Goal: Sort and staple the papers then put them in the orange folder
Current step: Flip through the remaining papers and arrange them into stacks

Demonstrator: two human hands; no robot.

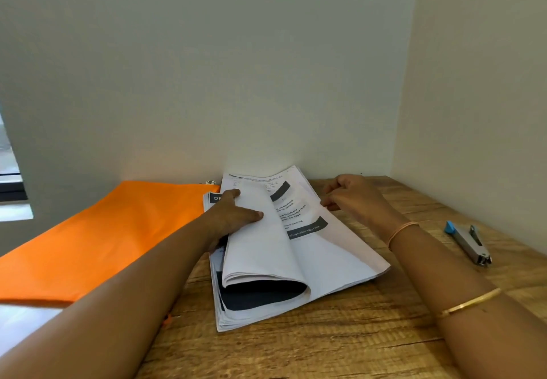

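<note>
Head view: wooden table (pixel 340 349) in pale-walled corner (pixel 396 112), left hand (pixel 233 216) and right hand (pixel 352 198) tight on papers (pixel 334 254) beside orange folder (pixel 118 230).

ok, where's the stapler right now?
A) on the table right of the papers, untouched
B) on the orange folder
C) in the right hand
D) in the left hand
A: the stapler lies on the table, right of the papers, with no hand on it.
</note>
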